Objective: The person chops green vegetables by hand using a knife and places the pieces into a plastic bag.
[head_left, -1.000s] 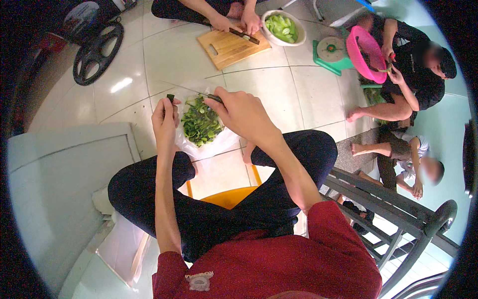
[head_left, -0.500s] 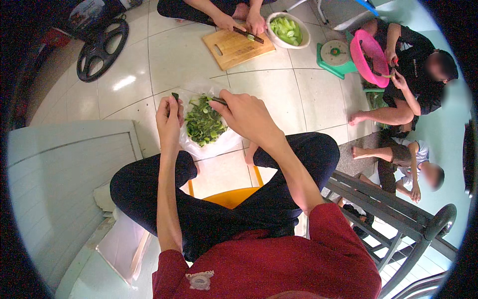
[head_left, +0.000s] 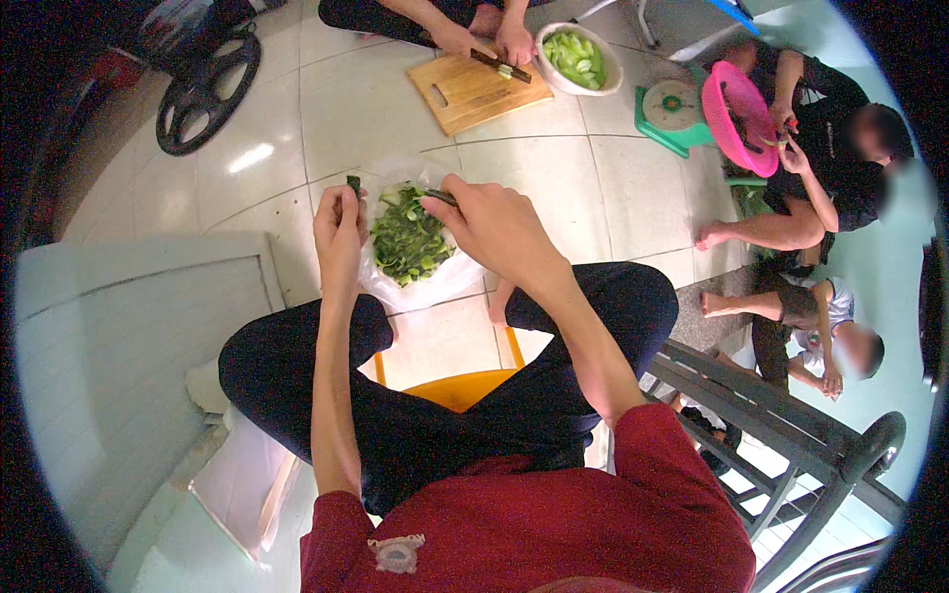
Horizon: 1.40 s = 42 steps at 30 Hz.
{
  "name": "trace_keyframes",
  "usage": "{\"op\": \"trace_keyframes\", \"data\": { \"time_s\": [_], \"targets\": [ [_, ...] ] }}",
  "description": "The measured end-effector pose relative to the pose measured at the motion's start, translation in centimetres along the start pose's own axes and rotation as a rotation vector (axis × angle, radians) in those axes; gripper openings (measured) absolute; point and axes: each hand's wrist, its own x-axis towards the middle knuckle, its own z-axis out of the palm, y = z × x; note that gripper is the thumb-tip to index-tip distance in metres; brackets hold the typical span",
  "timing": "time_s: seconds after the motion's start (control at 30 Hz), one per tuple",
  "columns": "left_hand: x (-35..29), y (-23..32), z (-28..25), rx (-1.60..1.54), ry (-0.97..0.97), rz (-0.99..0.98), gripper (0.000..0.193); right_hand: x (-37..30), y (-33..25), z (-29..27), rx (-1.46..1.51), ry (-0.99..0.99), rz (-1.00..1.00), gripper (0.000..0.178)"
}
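Note:
My left hand point(head_left: 339, 232) is closed around a dark green vegetable piece point(head_left: 353, 184), whose end sticks up past the fingers. A slim dark tool point(head_left: 441, 197) is gripped in my right hand point(head_left: 494, 225); its working end cannot be made out, so I cannot tell its kind. Between and just below both hands, a translucent plastic bag point(head_left: 435, 289) lies spread on the floor. Green vegetable peelings point(head_left: 407, 242) are heaped inside it, dark on some sides and pale on others.
Across from me, a person's hands point(head_left: 514, 42) work a knife point(head_left: 500, 65) over a wooden cutting board point(head_left: 479, 94), beside a bowl point(head_left: 615, 74) of pale green slices. A green scale point(head_left: 672, 107), a pink basin point(head_left: 720, 128) and two seated people are at right; a cabinet point(head_left: 148, 306) stands left.
Both hands keep their grips and have shifted only slightly. The view has moved a little. At the far right, the seated person in the light shirt has raised a hand slightly.

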Motion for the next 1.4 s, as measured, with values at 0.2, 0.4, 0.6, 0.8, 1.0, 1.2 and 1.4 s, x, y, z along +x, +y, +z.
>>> {"op": "trace_keyframes", "data": {
  "time_s": [0.2,0.4,0.6,0.8,1.0,1.2,1.4],
  "targets": [
    [-0.1,0.0,-0.4,0.076,0.058,0.031,0.024,0.2,0.0,1.0,0.026,0.007,-0.054,0.042],
    [0.3,-0.9,-0.3,0.174,0.063,0.145,0.024,0.1,-0.5,0.5,0.008,-0.032,0.002,0.042],
    [0.0,-0.5,-0.5,0.251,0.097,0.294,0.023,0.2,-0.9,1.0,0.077,0.023,-0.061,0.038],
    [-0.8,1.7,0.2,0.694,0.266,0.551,0.016,0.3,-1.0,2.5,0.203,0.035,-0.083,0.033],
    [-0.7,1.3,0.2,0.707,0.268,0.660,0.014,0.2,-2.2,3.9,0.318,0.083,-0.131,0.025],
    [-1.5,2.3,1.0,0.758,0.250,0.550,0.010,0.0,-1.8,4.7,0.271,0.078,-0.154,0.025],
    [-1.4,2.3,1.1,0.741,0.203,0.613,0.012,0.0,-1.7,4.6,0.265,0.037,-0.116,0.024]
  ]
}}
